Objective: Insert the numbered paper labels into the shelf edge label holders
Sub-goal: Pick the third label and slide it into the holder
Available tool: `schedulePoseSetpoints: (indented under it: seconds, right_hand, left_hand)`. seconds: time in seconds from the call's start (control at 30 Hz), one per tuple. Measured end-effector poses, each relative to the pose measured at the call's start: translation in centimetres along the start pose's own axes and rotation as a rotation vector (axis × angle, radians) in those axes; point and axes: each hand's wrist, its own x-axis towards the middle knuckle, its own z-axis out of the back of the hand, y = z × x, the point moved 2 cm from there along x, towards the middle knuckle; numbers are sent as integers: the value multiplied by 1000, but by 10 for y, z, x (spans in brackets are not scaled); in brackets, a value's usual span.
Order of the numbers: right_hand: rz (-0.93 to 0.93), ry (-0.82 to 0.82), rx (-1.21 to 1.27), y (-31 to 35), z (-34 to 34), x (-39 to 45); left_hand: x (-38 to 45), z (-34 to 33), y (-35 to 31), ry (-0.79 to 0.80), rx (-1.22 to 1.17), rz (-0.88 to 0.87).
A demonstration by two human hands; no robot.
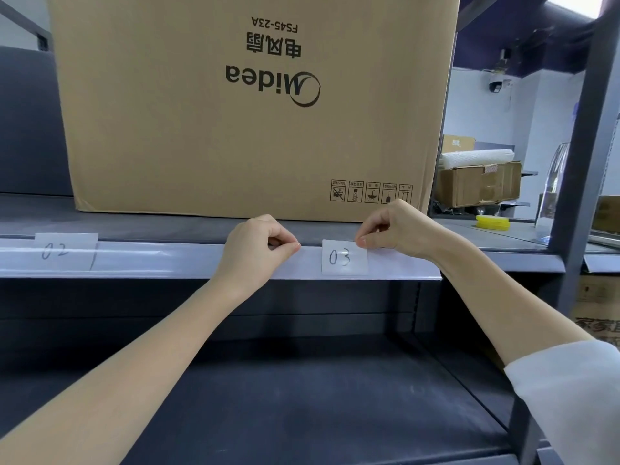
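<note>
Along the shelf edge in front of you, the clear label holder runs from 9 o'clock to 3 o'clock, and the 03 label sits in it just right of centre, its top edge apparently slightly proud. Your right hand pinches that label's upper right corner; your left hand, fingers curled, pinches the holder's top lip at 9 o'clock of the label. Hold the lip open with the left, then press the paper straight toward 6 o'clock, level, until it bottoms out. The 02 label stands well off at 9 o'clock, beneath the cardboard box.
</note>
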Motion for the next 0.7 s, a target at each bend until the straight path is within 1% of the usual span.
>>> schedulePoseSetpoints:
  seconds: [0.27,0.47,0.53,0.6,0.67,0.7]
  right_hand:
    - [-32,-26,38,-2,-3,-2]
    - [-65,-71,24,-3,-6,-2]
    - [-71,-140,20,-5,-8,-4]
    - [-66,-287,3,-6,-12,-11]
    - [-58,-450,-64,-4,-17,-23]
    - [-60,-492,-94,-3,-21,-29]
  left_hand:
    - [0,0,-1,2,-21,20]
    - [-1,0,3,-43,-54,-22]
    - [-5,5,5,-116,-126,-55]
    - [-13,13,9,-200,-170,-108]
    - [-24,21,14,-242,-113,-181]
    - [-30,24,17,-244,-79,-213]
